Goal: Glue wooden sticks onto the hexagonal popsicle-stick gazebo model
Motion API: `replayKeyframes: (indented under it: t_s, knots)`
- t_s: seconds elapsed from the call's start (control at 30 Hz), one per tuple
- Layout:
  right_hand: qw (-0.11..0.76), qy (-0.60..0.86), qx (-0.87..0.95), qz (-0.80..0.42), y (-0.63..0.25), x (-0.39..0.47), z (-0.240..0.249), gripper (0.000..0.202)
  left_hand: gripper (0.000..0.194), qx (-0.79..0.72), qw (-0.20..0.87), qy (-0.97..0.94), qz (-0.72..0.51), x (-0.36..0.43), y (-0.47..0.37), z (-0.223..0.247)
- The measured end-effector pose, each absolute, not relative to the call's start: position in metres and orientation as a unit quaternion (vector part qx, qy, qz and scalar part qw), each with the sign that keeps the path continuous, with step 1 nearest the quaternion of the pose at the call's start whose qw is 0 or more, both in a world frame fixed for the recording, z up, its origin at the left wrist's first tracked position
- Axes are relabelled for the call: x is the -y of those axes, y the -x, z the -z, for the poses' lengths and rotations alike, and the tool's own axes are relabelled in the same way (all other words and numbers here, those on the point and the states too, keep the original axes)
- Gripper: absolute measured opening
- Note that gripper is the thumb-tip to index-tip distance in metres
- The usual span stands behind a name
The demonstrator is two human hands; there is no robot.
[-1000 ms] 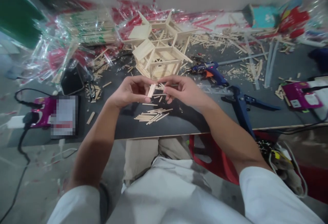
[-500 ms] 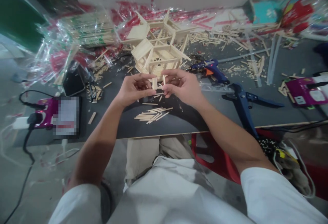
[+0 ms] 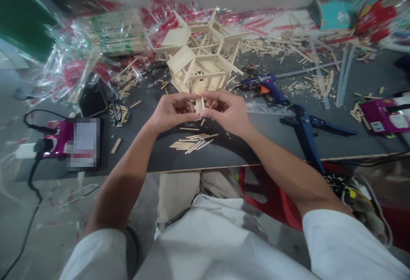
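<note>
Between thumb and fingers, my left hand (image 3: 175, 110) grips a small bundle of short wooden sticks (image 3: 198, 105). My right hand (image 3: 226, 111) pinches a single short stick (image 3: 203, 104), held upright against or very close to the bundle. Just behind both hands stands a pale wooden stick structure (image 3: 205, 64) with angled panels and open frames. Loose sticks (image 3: 192, 142) lie in a small pile on the dark table (image 3: 237, 156), nearer to me than the hands. Whether the bundle's sticks are glued cannot be made out.
A blue glue gun (image 3: 270, 88) and a blue cutter (image 3: 304, 130) lie on the right. At the left are a phone (image 3: 83, 144), a purple power strip (image 3: 56, 139) and a black device (image 3: 92, 96). Plastic wrappers (image 3: 77, 66) and stick scraps (image 3: 265, 45) cover the back.
My hands have come together, bringing the right hand's stick to the bundle in the left hand. The view has shifted slightly.
</note>
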State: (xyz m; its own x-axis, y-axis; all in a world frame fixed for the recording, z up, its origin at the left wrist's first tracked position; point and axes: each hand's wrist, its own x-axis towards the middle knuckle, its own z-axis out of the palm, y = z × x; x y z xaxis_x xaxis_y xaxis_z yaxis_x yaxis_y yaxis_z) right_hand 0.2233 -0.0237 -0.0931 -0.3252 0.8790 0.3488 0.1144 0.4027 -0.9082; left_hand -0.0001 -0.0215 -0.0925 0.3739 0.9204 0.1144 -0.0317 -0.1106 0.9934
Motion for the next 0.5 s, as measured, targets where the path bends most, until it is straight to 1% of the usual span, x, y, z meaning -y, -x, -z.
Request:
replayKeyframes:
  t_s: [0.23,0.43,0.5]
  knots:
    - [0.467,0.342,0.703,-0.412,-0.224,0.021,0.102,0.046,0.060,-0.374,0.539,-0.632,-0.412,0.023,0.000,0.090]
    - [0.448,0.322,0.720,-0.420,-0.229,0.017,0.104,0.059,0.060,-0.376,0.525,-0.644,-0.411,0.024,0.001,0.090]
    - [0.445,0.325,0.723,-0.416,-0.231,0.017,0.101,0.055,0.059,-0.368,0.526,-0.645,-0.416,0.023,0.002,0.091]
